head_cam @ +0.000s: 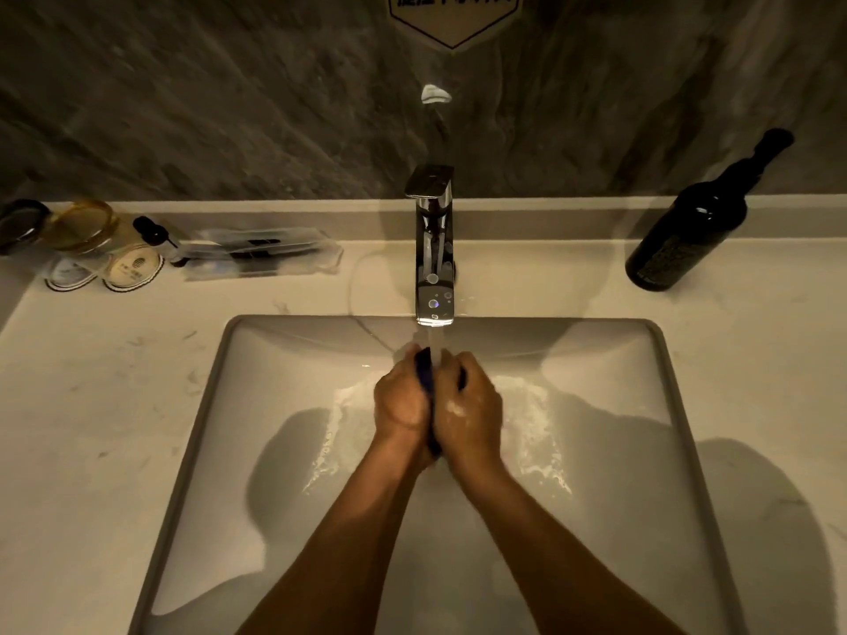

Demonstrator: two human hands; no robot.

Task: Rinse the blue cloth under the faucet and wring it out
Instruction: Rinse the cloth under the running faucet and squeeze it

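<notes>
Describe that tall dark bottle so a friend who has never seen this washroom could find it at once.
Start at the chrome faucet running into the white sink. Look along the counter to its right, near the stone wall. The dark bottle stands there alone, tall and slim-necked, unlike the small jars clustered at the far left.

Bunched blue cloth (426,375) under faucet (433,249)

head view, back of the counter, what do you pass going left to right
dark round lid → amber jar → small black-capped bottle → clear plastic packet → faucet → dark wine bottle
</notes>
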